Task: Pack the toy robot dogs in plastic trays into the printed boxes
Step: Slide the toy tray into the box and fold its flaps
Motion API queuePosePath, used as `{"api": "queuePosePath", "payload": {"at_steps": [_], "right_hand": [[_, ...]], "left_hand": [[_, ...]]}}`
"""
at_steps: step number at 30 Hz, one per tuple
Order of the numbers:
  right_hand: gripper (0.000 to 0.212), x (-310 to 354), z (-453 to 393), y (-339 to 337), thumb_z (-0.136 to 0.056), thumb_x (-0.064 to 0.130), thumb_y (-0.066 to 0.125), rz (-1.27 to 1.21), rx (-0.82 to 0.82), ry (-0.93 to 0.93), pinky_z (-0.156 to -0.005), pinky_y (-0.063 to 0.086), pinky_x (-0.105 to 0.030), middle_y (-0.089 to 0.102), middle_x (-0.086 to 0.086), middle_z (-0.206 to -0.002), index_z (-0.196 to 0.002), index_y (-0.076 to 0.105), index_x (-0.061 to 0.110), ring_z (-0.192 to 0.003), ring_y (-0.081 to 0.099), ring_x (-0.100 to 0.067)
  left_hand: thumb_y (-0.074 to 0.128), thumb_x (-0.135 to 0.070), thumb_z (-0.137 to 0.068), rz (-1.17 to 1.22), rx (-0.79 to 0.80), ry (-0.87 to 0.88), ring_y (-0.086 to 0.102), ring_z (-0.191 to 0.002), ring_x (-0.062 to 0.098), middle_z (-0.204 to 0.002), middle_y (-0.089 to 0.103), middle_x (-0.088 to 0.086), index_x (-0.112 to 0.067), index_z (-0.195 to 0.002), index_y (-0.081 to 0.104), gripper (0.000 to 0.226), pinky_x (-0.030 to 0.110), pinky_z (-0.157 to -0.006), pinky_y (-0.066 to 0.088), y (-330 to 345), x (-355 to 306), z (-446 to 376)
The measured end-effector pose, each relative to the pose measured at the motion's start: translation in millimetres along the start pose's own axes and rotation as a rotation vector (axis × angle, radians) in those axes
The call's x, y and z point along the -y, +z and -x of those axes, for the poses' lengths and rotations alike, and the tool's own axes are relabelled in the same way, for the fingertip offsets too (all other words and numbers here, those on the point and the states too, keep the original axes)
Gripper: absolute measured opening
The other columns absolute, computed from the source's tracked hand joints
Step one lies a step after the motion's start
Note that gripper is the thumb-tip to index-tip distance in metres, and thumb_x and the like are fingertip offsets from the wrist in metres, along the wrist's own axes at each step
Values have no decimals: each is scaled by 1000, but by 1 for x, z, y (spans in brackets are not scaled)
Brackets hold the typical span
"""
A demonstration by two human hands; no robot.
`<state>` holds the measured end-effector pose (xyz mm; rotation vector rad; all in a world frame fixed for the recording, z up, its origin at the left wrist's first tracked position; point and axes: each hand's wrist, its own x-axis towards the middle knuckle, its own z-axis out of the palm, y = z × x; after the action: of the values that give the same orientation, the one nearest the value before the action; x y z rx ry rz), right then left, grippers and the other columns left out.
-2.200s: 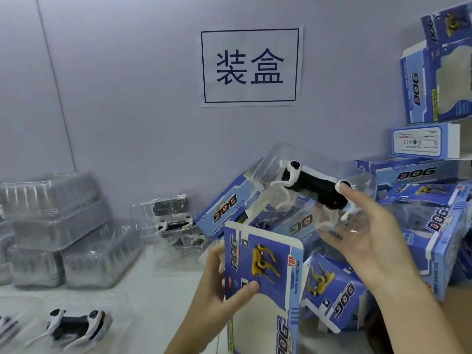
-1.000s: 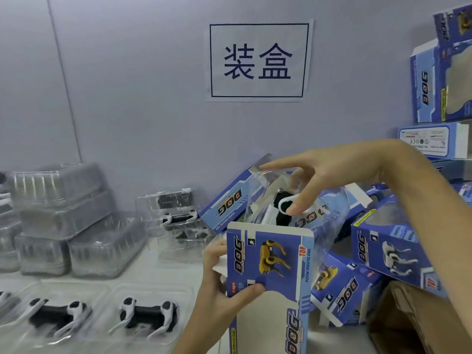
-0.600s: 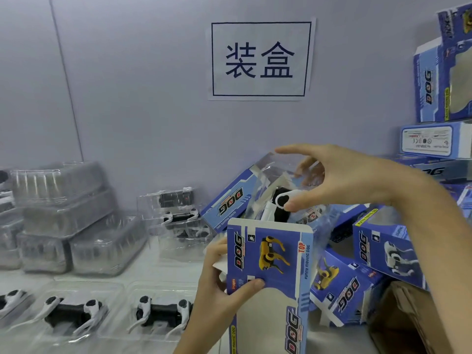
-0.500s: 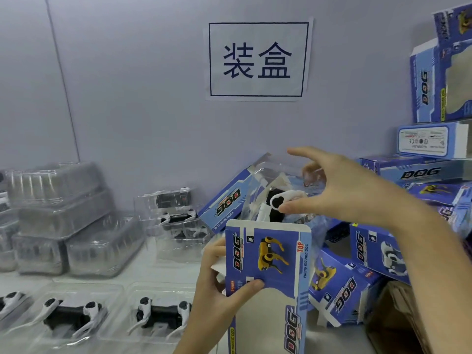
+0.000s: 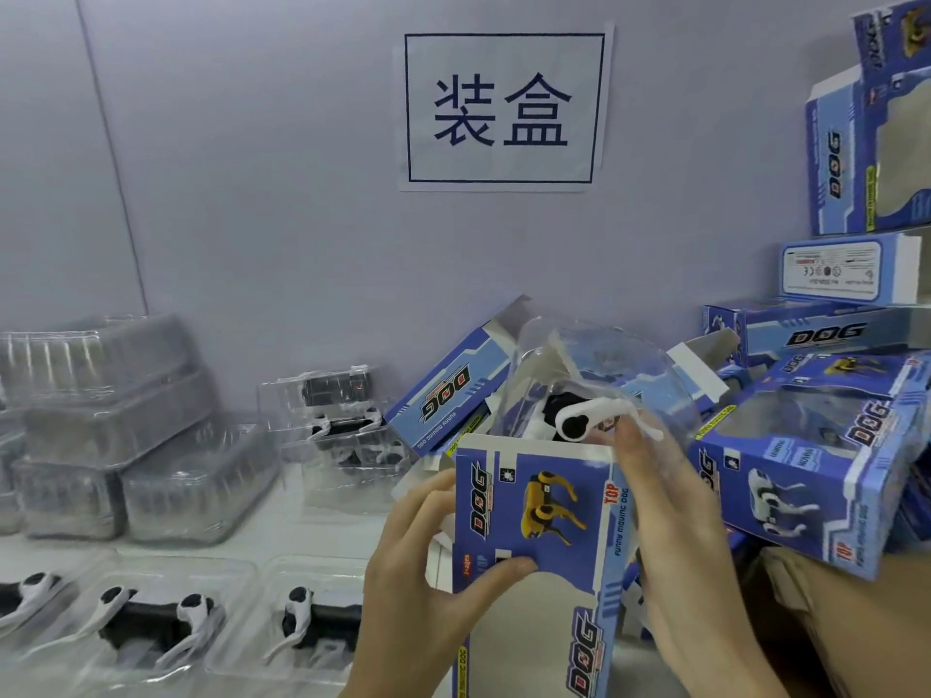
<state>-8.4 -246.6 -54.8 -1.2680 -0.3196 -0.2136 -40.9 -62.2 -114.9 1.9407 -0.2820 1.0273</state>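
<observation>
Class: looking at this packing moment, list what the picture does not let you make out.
- Head view: lower part of the toy dog's tray, hidden inside the printed box.
- Right hand fingers, behind the box.
- Small print on the white label box, too small.
- Stacked trays at left, blurred.

head view, close, facing wall

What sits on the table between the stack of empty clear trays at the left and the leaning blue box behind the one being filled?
In the head view, a small pile of clear trays with black-and-white toy dogs inside sits there.
</observation>
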Motion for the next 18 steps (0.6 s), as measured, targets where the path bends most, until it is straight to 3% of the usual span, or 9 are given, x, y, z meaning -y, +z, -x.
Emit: {"api": "queuePosePath", "payload": {"at_steps": [4, 7, 9, 13, 18], "right_hand": [[64, -1, -5, -3, -79, 78, 61, 114, 64, -65, -70, 66, -45, 77, -3, -116, -123, 69, 33, -105, 76, -24], [72, -6, -8, -6, -80, 82, 54, 182, 82, -104, -100, 57, -44, 70, 9, -132, -138, 61, 39, -126, 65, -13], [77, -7, -8, -7, -80, 88, 50, 219, 105, -116, -106, 53, -45, 67, 13, -137, -143, 55, 45, -129, 62, -9], [81, -7, -9, -11, -73, 98, 43, 258, 178, -72, -102, 55, -54, 64, 7, -141, -144, 45, 58, -128, 64, -16], [68, -7, -9, -12, -77, 94, 35, 344, 157, -78, -96, 60, -50, 67, 7, -136, -140, 39, 70, -121, 68, -16]], "left_hand": [[80, -65, -77, -55, -16, 61, 58, -125, 16, -131, 62, -22, -34, -112, 72, 48, 17, -98, 46, 0, 1, 0], [79, -65, -77, -53, -7, 73, 57, -121, 13, -128, 63, -23, -31, -113, 75, 49, 24, -96, 49, 0, 3, -1], [76, -69, -79, -130, -3, 115, 55, -117, 12, -124, 65, -25, -34, -112, 75, 48, 34, -94, 47, -3, 5, -2], [68, -76, -81, -293, -31, 188, 53, -121, 9, -126, 66, -26, -37, -112, 75, 50, 36, -104, 34, -8, 14, -4], [57, -82, -86, -417, -13, 239, 50, -115, 2, -121, 64, -27, -35, -118, 67, 58, 31, -101, 30, -10, 17, -8]]}}
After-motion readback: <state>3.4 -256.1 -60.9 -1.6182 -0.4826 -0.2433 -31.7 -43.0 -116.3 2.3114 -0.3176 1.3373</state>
